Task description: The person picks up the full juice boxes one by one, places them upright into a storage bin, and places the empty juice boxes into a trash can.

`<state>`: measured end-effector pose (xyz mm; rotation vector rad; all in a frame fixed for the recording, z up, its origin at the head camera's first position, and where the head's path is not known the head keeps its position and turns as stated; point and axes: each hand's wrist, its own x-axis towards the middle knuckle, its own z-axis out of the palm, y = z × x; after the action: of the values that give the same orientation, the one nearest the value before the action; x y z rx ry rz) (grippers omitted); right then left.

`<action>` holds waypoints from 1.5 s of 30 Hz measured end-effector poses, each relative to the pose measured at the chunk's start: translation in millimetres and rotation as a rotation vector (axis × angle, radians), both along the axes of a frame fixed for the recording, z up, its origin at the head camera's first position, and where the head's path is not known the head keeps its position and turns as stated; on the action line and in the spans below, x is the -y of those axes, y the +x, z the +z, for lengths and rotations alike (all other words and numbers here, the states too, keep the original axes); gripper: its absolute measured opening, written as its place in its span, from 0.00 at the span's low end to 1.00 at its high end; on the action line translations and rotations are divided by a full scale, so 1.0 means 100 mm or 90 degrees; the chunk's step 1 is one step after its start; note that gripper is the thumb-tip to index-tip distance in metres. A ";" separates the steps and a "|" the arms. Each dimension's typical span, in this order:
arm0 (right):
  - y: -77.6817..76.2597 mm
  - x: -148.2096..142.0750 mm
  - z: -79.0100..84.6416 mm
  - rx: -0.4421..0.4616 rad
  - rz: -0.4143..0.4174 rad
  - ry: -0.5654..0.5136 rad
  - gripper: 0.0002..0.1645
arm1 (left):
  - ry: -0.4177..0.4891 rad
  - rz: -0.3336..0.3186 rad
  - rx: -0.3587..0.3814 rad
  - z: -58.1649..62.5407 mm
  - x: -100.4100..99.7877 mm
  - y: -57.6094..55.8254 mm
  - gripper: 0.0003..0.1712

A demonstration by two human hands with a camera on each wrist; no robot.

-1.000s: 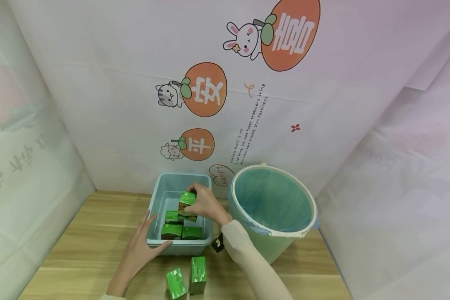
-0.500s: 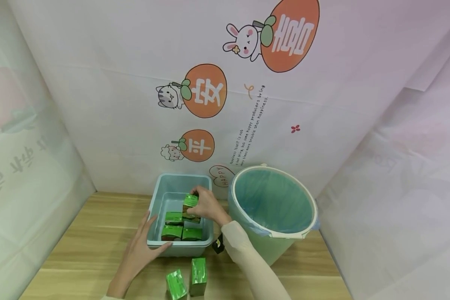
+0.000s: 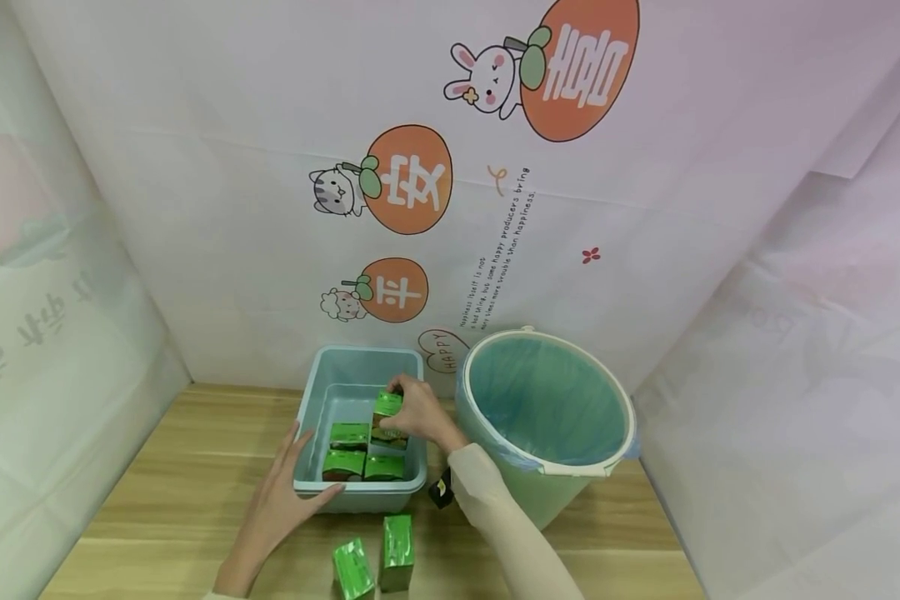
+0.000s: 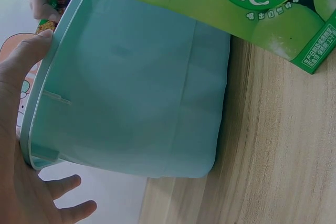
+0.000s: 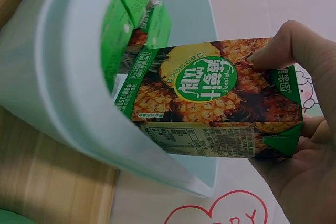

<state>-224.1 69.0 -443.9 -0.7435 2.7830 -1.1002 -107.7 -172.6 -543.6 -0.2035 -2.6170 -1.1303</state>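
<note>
My right hand (image 3: 423, 412) grips the upper end of a pineapple juice carton (image 5: 210, 87), thumb on its printed front. The carton stands upright inside the light blue basin (image 3: 375, 501), its lower end behind the rim in the right wrist view. Beside it in the basin are a back-left juice carton (image 3: 348, 435), a front-left juice carton (image 3: 343, 467) and a front-right juice carton (image 3: 384, 468). My left hand (image 3: 281, 487) rests at the basin's near-left corner, thumb along the front rim and fingers spread straight along the left side.
Two more green cartons stand on the wooden table before the basin: a left carton (image 3: 353, 569) and a right carton (image 3: 397, 552). A lined green bin (image 3: 625, 400) stands to the right. A small black object (image 3: 441, 490) lies by my right sleeve. Printed cloth walls (image 3: 255, 250) surround the table.
My right hand has moved the pineapple juice carton slightly right and nearer inside the basin, toward the right wall. The left hand and the other cartons stay where they were.
</note>
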 end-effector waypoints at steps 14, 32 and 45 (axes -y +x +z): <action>-0.05 0.02 -0.31 0.035 0.018 0.039 0.31 | -0.001 0.006 0.006 -0.01 0.01 0.00 0.58; -0.12 0.14 -0.39 0.018 0.063 0.163 0.26 | 0.003 0.004 -0.004 -0.03 0.00 0.00 0.58; -0.14 0.21 -0.45 0.038 0.055 0.201 0.27 | -0.001 0.006 0.004 -0.01 0.01 0.02 0.57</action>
<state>-237.7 47.6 -488.9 -0.7678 2.7493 -0.6342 -106.2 -173.2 -544.5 -0.1873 -2.6220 -1.1278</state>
